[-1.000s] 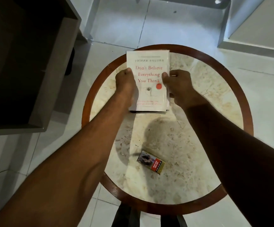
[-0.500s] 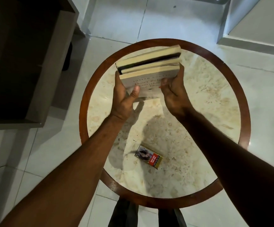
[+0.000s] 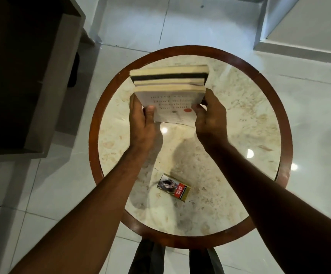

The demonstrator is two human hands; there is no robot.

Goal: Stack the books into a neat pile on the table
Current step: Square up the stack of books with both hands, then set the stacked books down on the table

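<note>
A stack of three books (image 3: 169, 84) is tipped up on edge over the far half of the round marble table (image 3: 239, 123), page edges facing me. The nearest book has a white cover with red lettering. My left hand (image 3: 144, 123) grips the stack's left side, thumb on the white cover. Pressed against the right side, my right hand (image 3: 210, 117) has its fingers wrapped around the stack's edge. The lower edge of the stack is hidden behind my hands, so contact with the table cannot be told.
A small cigarette pack (image 3: 173, 187) lies on the near part of the table. A dark wooden cabinet (image 3: 28, 76) stands to the left. White tiled floor (image 3: 190, 24) surrounds the table, with a white ledge (image 3: 303, 32) at the far right.
The books lay flat on the table a second ago. Both hands have since tilted the stack up on edge, and they now hold it more squarely and level.
</note>
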